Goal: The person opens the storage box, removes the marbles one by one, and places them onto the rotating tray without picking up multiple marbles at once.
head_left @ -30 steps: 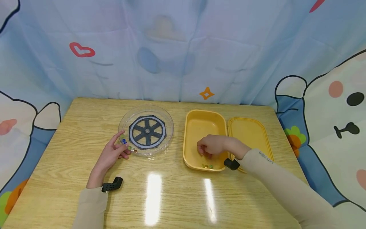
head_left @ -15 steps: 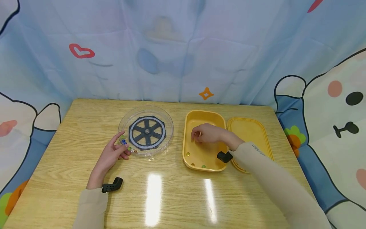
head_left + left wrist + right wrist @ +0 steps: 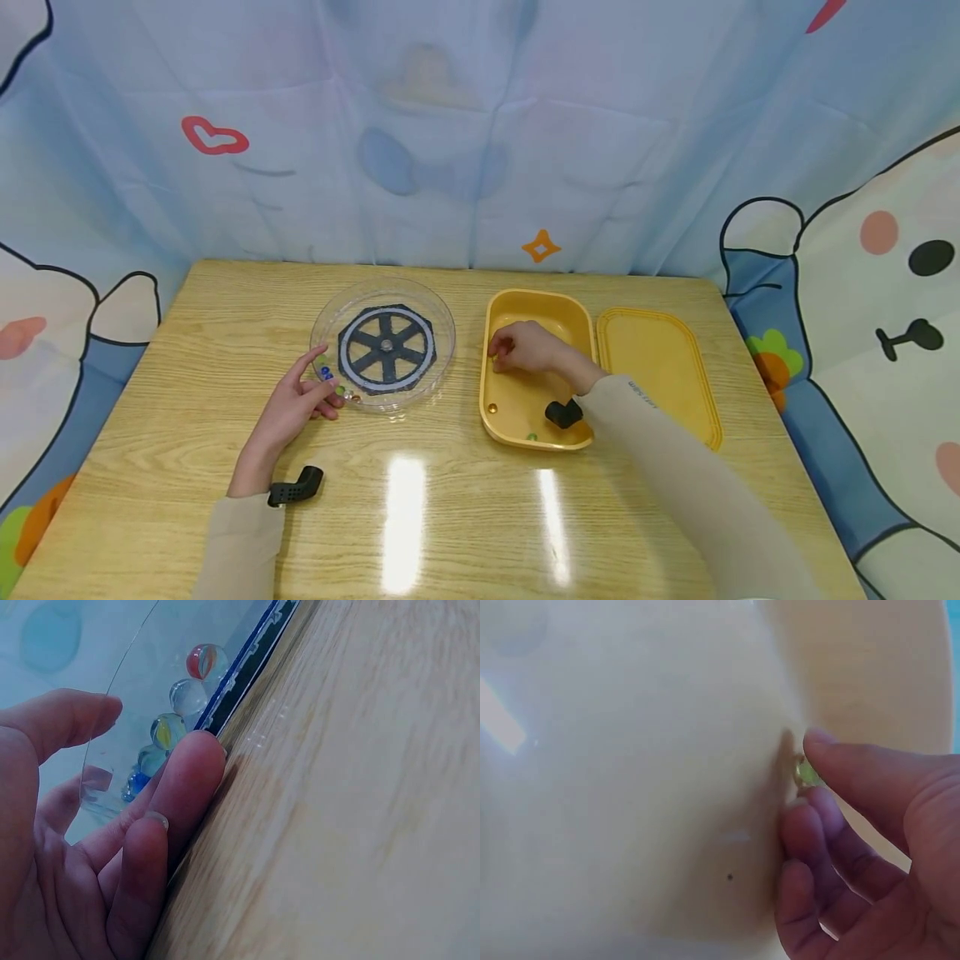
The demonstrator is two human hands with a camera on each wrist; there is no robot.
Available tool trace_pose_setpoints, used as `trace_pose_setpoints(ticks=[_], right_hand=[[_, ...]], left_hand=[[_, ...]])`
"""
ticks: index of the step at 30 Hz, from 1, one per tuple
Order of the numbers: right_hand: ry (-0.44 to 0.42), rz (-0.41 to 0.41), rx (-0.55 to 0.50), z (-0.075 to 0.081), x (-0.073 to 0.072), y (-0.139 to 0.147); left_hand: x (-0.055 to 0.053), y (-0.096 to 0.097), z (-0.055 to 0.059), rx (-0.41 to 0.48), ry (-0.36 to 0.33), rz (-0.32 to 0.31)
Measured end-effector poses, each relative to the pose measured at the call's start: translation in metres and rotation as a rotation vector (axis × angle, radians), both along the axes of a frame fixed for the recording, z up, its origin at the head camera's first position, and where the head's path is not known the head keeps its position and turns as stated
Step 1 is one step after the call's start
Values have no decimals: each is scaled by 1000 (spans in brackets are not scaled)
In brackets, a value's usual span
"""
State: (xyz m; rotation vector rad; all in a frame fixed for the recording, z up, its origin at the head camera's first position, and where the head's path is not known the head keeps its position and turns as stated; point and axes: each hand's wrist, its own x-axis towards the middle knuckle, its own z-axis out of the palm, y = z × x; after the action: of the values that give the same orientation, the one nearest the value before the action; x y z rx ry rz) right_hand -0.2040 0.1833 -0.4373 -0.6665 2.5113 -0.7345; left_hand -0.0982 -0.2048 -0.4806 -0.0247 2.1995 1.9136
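My left hand [image 3: 288,404] holds the near left side of a round clear dish [image 3: 442,350], its fingers against the wall. Several glass marbles [image 3: 168,731] lie along that side, some blue, one with a red swirl. A dark wheel-like shape with six-sided look [image 3: 387,345] shows in the dish's middle. My right hand [image 3: 528,346] is inside a yellow container [image 3: 555,308], at its left wall. Between thumb and fingertip it pinches a yellow-green marble [image 3: 805,772]. An amber marble [image 3: 492,408] and a green marble [image 3: 532,437] lie on the container's floor near its front.
To the right of the container lies a flat yellow lid [image 3: 663,358], partly beneath the right sleeve. All of it stands on a wooden table [image 3: 330,542]. Behind the table hangs a blue printed curtain [image 3: 300,200].
My right hand has moved left across the container to its left wall. The loose amber marble has shifted left along the floor. My left hand has stayed at the dish.
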Motion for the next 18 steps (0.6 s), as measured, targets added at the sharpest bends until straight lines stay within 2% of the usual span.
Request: trace_pose_setpoints(ticks=[8,18], right_hand=[[-21,-67,-9,-3,1,-2],[-36,-62,-19,-1,1,-2]], left_hand=[[0,-1,0,-2,1,-1],[1,1,2,-13,2,-1]])
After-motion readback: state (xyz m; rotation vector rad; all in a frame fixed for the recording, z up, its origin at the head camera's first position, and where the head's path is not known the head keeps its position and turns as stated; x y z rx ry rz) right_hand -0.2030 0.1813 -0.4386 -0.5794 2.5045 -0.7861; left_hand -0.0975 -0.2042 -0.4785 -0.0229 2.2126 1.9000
